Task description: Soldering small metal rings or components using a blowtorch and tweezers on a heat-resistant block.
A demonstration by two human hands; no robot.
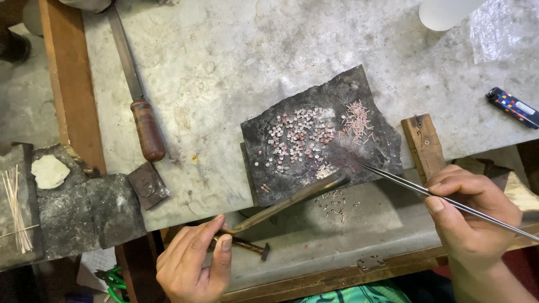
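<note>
Charred slab (297,106) bears small metal bits; left hand (191,264) grips torch pipe (292,199), right hand (471,216) grips tweezers (404,182).

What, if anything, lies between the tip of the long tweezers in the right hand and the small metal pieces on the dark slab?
Nothing visible. The tweezers in the right hand reach the dark slab over bare surface; the small metal pieces lie open. The left hand's metal pipe ends beside the tip, not across it.
</note>
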